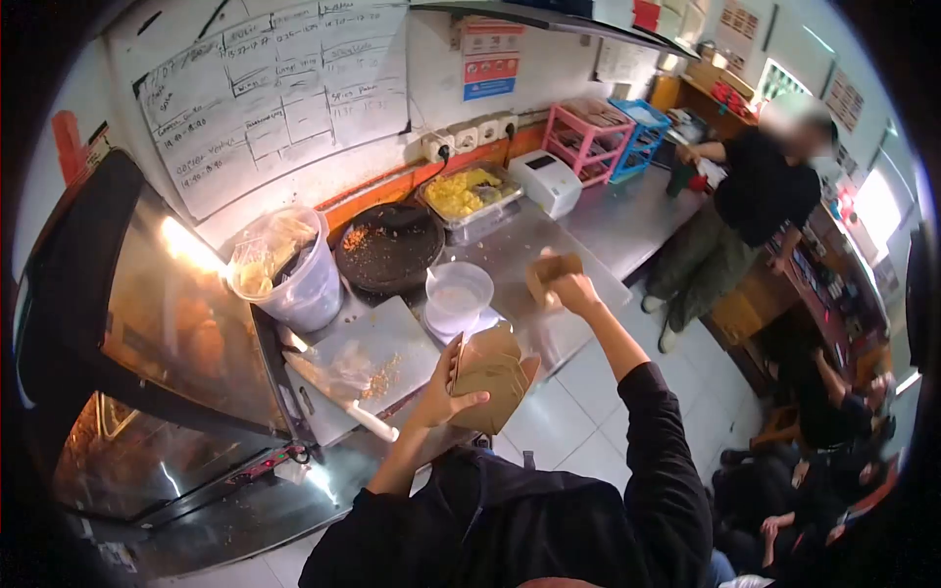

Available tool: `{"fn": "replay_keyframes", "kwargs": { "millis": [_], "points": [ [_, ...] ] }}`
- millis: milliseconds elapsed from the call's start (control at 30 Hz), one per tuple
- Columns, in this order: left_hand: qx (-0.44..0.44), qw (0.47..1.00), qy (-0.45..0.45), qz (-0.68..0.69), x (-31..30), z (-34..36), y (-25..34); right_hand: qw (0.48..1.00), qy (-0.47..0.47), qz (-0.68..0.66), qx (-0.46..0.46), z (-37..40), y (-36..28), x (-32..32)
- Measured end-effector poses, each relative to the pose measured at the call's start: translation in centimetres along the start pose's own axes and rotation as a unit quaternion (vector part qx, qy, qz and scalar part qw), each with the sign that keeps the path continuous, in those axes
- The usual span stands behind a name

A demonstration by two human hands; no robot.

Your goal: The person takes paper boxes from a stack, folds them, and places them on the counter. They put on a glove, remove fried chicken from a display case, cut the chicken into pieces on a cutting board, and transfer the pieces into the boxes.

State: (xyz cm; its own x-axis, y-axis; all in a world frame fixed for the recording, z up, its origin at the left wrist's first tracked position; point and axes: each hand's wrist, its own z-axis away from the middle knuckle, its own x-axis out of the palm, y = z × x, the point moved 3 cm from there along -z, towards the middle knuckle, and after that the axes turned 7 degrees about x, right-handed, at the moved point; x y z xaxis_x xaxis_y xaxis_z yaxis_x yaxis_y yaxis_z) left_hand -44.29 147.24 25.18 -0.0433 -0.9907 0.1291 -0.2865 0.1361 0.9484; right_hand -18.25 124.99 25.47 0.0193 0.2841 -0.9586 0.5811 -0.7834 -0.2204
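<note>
Black sleeves (667,461) fill the foreground, just short of the stainless counter (598,230). Above the counter's front edge, the left hand (443,392) is closed on a brown paper box (492,377), thumb across its side, flaps up. Farther over the counter, the right hand (573,292) is raised and pinches a smaller brown cardboard piece (551,267).

On the counter's middle, a stack of clear plastic tubs (459,294) stands just beside the raised hand. A crumb-strewn board (368,358) lies at the counter's front. A dark round pan (389,247) sits toward the counter's back, with a large clear bucket (294,269) holding bags and a steel tray of yellow food (469,194) flanking it. A white machine (547,181) stands farther along, and pink (586,137) and blue racks (642,127) mark the counter's far end.

A glass display cabinet (147,343) closes off the counter's near end. On the wall behind the counter hang a handwritten whiteboard (265,88) and power sockets (470,137). Pale floor tiles (578,412) run along the counter's front, where a co-worker in black (765,186) stands at the far end.
</note>
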Motion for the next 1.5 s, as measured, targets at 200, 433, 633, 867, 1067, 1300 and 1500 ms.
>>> {"fn": "replay_keyframes", "kwargs": {
  "millis": [200, 433, 633, 867, 1067, 1300, 1500],
  "points": [
    [-0.020, 0.998, 0.050, -0.028, 0.7, -7.1, -1.3, 0.991, -0.044, 0.125, -0.026, -11.1, 8.5, 6.6],
    [-0.041, 0.987, 0.138, -0.068, 3.7, -12.7, -3.6, 0.918, -0.148, -0.324, -0.175, -9.9, -0.1, -3.7],
    [-0.022, 0.982, 0.183, -0.052, 8.0, -16.4, -6.5, 0.813, -0.351, -0.410, -0.219, -7.0, 2.1, -6.9],
    [-0.046, 0.977, 0.207, -0.003, 14.8, -20.7, -6.5, 0.836, -0.287, -0.383, -0.270, -7.3, 8.8, -10.4],
    [-0.051, 0.974, 0.207, -0.076, 17.8, -23.0, -7.5, 0.858, -0.201, -0.409, -0.236, -7.6, 13.9, -12.0],
    [-0.051, 0.934, 0.307, -0.176, 16.8, -18.2, -12.4, 0.922, -0.021, -0.226, -0.315, -10.3, 19.8, -13.1],
    [-0.033, 0.903, 0.348, -0.248, 15.1, -16.6, -14.9, 0.890, -0.063, -0.131, -0.433, -9.7, 24.9, 2.2]
  ]
}}
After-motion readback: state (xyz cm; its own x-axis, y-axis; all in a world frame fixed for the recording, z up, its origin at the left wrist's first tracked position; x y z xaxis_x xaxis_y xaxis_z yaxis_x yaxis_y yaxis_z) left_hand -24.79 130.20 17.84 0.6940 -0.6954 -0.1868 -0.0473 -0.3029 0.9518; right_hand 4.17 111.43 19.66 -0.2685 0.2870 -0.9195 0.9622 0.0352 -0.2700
